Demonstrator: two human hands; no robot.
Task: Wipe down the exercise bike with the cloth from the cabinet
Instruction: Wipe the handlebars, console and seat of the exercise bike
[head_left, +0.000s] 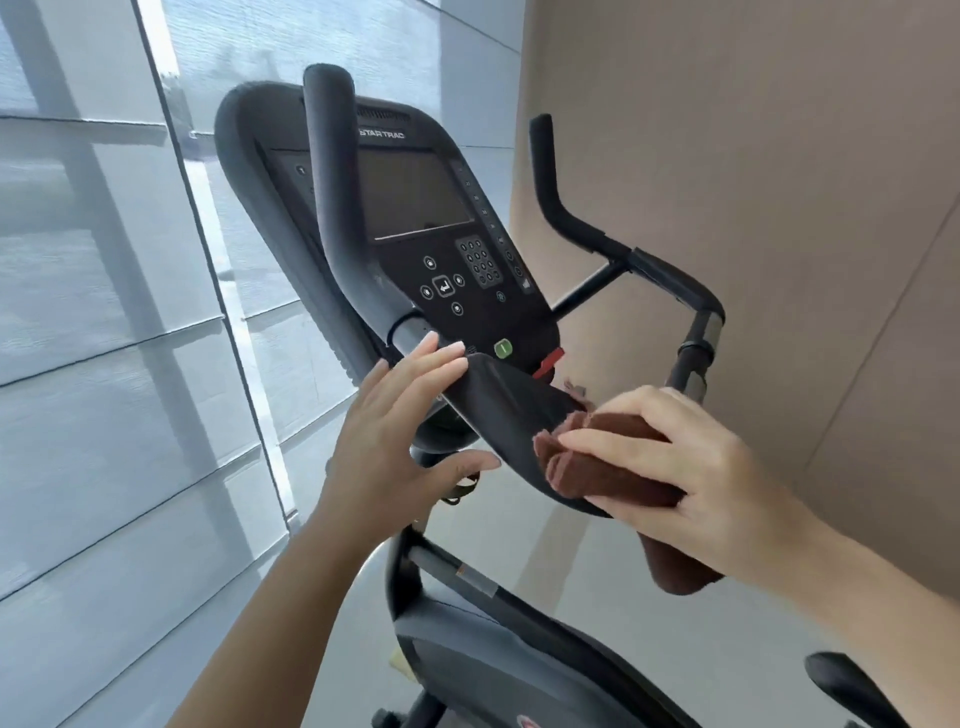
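Note:
A black exercise bike fills the middle of the head view, with its console (415, 208) facing me and dark handlebars (670, 280) on both sides. Below the console juts a black curved shelf (511, 410). My right hand (685, 467) grips a folded brown cloth (608, 467) and presses it onto the right end of that shelf. My left hand (400, 421) lies with straight fingers against the shelf's left end, near the base of the left handlebar (337, 208), thumb spread below.
A window with grey blinds (104, 312) runs along the left. A beige wall (779, 156) stands close behind the bike on the right. The bike's frame and housing (498, 649) sit below my arms, over a pale floor.

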